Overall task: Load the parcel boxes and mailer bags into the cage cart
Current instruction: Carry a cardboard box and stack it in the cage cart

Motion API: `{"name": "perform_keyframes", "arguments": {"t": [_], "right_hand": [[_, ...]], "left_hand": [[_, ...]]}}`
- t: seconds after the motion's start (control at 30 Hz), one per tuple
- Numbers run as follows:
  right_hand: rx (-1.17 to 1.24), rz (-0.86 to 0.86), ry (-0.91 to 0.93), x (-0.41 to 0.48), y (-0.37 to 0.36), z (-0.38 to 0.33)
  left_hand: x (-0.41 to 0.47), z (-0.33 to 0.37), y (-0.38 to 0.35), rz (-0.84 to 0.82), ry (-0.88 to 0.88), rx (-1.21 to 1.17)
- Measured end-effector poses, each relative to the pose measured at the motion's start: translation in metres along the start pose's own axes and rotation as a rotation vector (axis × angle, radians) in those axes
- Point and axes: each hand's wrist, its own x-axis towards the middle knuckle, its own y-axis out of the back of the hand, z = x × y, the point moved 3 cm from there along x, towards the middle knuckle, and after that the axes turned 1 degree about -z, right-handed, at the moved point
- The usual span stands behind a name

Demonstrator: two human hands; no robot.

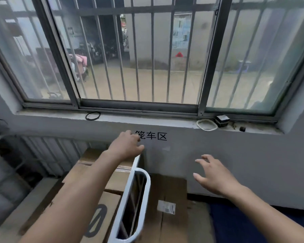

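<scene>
I am facing a wide barred window (147,55) set in a grey wall (235,163), which is carrying 3 black characters (151,136) just under the sill. Below and to my left the cage cart (145,188) is standing against that wall, its white tube frame running up the middle of my view. 2 cardboard parcel boxes are sitting inside it: the upper box (93,160) is lying on the lower box (105,213), which is showing a black printed mark. Right of the white frame a third box (167,193) with a white label (166,206) is lying flat by the foot of the wall, beside something dark blue (253,225).

My left hand (126,146) is reaching over the upper box to the cart's far corner, fingers loosely bent, holding nothing; I cannot tell whether it is touching the rail. My right hand (216,174) is hovering in the air over the third box, fingers spread wide and holding nothing.

On the sill a black ring (93,115), a white ring (207,124) and a small black-and-white block (222,120) are lying.
</scene>
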Motion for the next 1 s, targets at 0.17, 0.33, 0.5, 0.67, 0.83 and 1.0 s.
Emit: {"name": "perform_keyframes", "arguments": {"t": [0.17,0.33,0.5,0.67,0.83,1.0], "right_hand": [[-0.001,-0.022,0.037,0.009,0.008,0.054],[-0.056,-0.001,0.128,0.015,-0.017,0.079],[0.036,-0.03,0.121,0.035,-0.108,0.109],[0.074,-0.082,0.102,0.072,-0.238,0.141],[0.036,-0.048,0.086,0.104,-0.364,0.179],[0.012,-0.02,0.012,0.138,-0.478,0.193]], "left_hand": [[0.009,0.038,-0.025,-0.024,0.051,0.007],[0.021,0.056,-0.05,-0.058,0.054,0.01],[0.031,0.089,-0.135,-0.042,0.073,0.112],[0.036,0.122,-0.283,-0.098,0.022,0.155],[0.041,0.055,-0.44,-0.196,0.18,0.203],[0.055,-0.04,-0.56,-0.223,0.289,0.212]]}}
